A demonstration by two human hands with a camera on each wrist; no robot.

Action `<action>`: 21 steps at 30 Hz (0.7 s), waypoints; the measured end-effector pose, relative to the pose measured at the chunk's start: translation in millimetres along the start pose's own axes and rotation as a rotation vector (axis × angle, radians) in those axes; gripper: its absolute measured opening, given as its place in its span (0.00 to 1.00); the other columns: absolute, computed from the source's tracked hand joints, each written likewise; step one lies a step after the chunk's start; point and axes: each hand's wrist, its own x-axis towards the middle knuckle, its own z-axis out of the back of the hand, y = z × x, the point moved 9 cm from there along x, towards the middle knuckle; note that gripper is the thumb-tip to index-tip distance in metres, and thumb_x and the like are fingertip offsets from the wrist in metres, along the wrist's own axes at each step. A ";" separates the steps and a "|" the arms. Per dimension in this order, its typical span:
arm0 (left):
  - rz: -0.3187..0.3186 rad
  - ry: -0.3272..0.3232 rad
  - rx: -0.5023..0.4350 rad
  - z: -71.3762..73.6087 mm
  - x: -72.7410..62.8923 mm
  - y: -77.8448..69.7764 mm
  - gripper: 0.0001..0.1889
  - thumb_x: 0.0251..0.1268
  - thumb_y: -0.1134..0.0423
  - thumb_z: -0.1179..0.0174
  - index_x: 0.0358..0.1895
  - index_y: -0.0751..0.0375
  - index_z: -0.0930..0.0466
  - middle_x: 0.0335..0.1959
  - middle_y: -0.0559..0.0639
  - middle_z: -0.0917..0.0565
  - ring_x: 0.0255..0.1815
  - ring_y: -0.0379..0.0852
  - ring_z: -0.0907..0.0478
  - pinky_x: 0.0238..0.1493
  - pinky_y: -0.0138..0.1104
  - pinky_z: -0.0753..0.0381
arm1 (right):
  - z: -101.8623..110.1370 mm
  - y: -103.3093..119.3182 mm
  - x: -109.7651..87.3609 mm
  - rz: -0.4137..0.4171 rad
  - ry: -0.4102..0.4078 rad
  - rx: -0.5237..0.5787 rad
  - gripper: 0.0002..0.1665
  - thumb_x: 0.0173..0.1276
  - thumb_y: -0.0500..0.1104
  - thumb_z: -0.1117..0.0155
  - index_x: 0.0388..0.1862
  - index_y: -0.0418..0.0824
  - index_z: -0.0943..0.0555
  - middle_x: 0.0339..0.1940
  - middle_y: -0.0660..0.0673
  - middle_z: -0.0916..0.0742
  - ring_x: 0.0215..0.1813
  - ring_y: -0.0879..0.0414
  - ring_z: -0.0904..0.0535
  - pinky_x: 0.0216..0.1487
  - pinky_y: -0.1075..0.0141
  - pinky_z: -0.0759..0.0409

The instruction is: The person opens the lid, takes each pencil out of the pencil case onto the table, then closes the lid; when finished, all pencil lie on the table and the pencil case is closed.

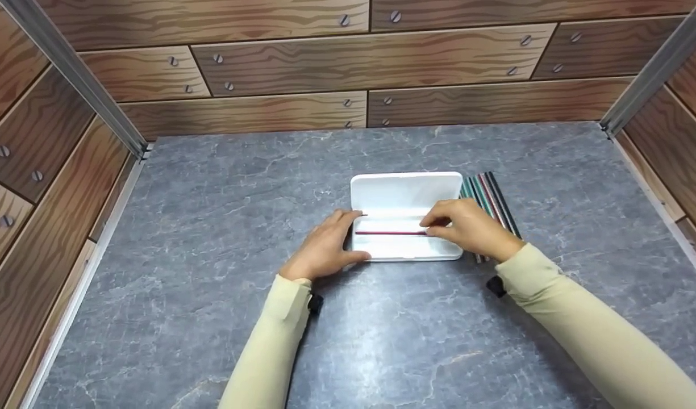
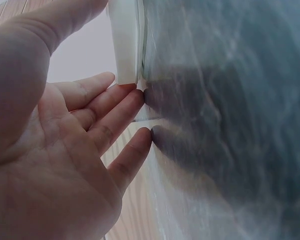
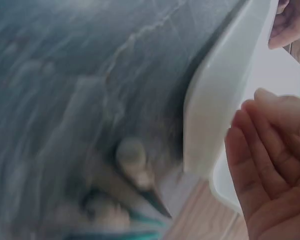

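Observation:
A white case [image 1: 405, 192] lies unfolded on the table, its lid tilted up at the back. One red pencil [image 1: 387, 232] runs lengthwise inside it. My right hand [image 1: 474, 228] reaches over the case's right side and pinches the pencil between thumb and fingertips; its right part is hidden under the hand. In the right wrist view the thumb and fingertips come together above the case's wall [image 3: 214, 105]. My left hand [image 1: 325, 244] rests at the case's left end, thumb at the front edge and fingers extended towards the back corner.
Just right of the case, partly under my right forearm, lie several pencils [image 1: 498, 199] in green, red and black, side by side. Wood-patterned walls [image 1: 302, 62] enclose the grey marbled table [image 1: 223, 187] at the back and sides.

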 end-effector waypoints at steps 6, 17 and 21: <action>-0.007 -0.010 -0.003 0.7 -0.1 -0.4 0.45 0.71 0.49 0.22 0.85 0.59 0.32 0.78 0.61 0.22 0.81 0.61 0.26 0.80 0.62 0.27 | -9.3 -5.9 6.9 -0.044 0.051 0.065 0.08 0.72 0.32 0.22 0.47 0.40 0.03 0.44 0.44 0.04 0.49 0.48 0.08 0.55 0.58 0.10; 0.001 -0.004 -0.006 -1.0 0.1 0.1 0.46 0.70 0.49 0.21 0.86 0.58 0.32 0.78 0.61 0.23 0.82 0.62 0.26 0.83 0.60 0.28 | -12.5 -6.9 12.1 -0.001 0.082 -0.034 0.06 0.68 0.31 0.19 0.43 0.37 0.04 0.41 0.41 0.04 0.47 0.43 0.07 0.54 0.45 0.10; 0.005 -0.002 0.001 -0.2 1.3 0.3 0.46 0.71 0.49 0.21 0.86 0.58 0.32 0.79 0.61 0.23 0.83 0.61 0.27 0.84 0.60 0.28 | -11.5 -3.4 14.2 0.046 0.088 -0.063 0.05 0.69 0.32 0.19 0.42 0.38 0.03 0.40 0.41 0.04 0.45 0.43 0.07 0.52 0.45 0.09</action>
